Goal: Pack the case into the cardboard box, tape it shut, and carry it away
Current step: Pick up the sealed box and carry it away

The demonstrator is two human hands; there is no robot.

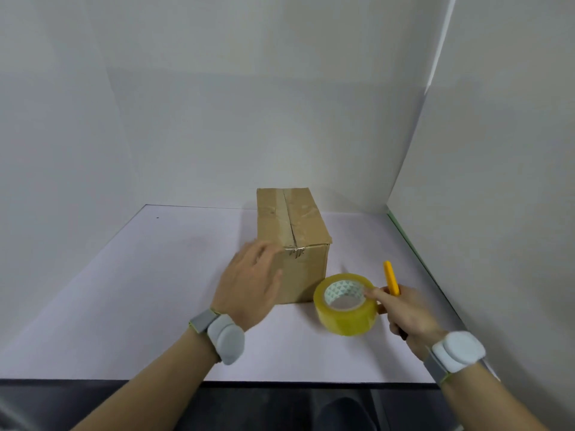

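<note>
My two forearms are bare, with no sleeves showing. Each wrist carries a strapped-on device: a rounded pale grey pod made of two overlapping oval lobes, on a grey fabric band edged in yellow-green. The left wrist device [224, 336] looks a slightly darker grey; the right wrist device [457, 351] looks whiter. My hands wear no gloves or rings that I can see.
</note>
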